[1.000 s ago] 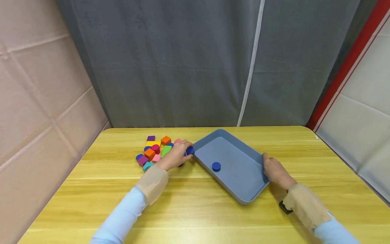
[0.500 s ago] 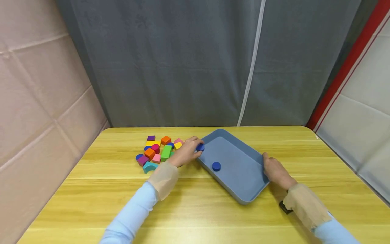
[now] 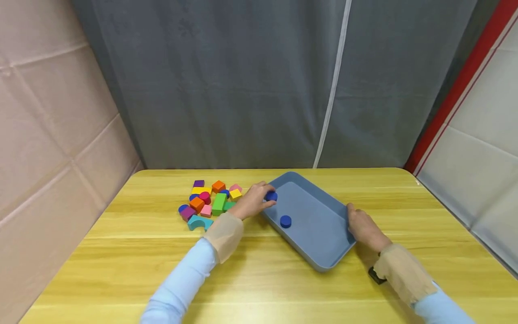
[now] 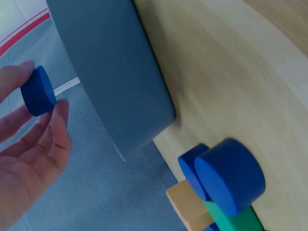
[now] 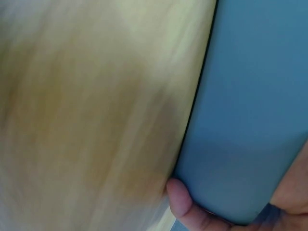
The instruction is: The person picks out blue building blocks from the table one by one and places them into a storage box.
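My left hand [image 3: 254, 201] pinches a short blue cylinder block [image 3: 270, 196] over the left rim of the grey-blue tray [image 3: 321, 220]. In the left wrist view, the held block [image 4: 38, 91] sits between thumb and fingertips, higher than the tray wall. A second blue cylinder [image 3: 285, 221] lies inside the tray near its left side. My right hand [image 3: 365, 228] grips the tray's right wall. From the right wrist view, a fingertip [image 5: 179, 197] touches the tray's lower edge, and the rest of that hand is partly out of frame.
Left of the tray lies a pile of coloured blocks, among them a green block [image 3: 219, 204], a teal arch [image 3: 199, 222], an orange cube [image 3: 197, 204] and a yellow block [image 3: 235, 195]. Close by the tray in the left wrist view stands a larger blue cylinder [image 4: 231, 175].
My left hand has carried the blue cylinder rightward from the pile's edge to over the tray's left rim. The right hand keeps its place on the tray.
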A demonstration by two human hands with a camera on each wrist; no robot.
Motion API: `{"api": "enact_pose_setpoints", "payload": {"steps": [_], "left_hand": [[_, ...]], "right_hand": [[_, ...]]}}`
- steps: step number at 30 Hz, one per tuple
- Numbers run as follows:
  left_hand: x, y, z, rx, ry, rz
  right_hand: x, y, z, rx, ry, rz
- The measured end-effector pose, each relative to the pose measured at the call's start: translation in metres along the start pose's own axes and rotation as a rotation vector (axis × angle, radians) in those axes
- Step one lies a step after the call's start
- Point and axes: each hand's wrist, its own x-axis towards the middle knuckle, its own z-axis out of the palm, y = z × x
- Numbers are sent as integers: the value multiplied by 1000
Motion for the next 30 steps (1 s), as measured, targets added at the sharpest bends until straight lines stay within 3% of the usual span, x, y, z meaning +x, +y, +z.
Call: {"api": "enact_pose_setpoints", "payload": {"steps": [6, 13, 30], "left_hand": [[7, -1, 6, -16, -33, -11], [12, -1, 12, -15, -98, -70], [14, -4, 20, 93, -129, -8]], "right_hand": [[0, 1, 1, 4, -17, 16], [0, 0, 0, 6, -27, 18], [0, 1, 0, 7, -5, 4]]}}
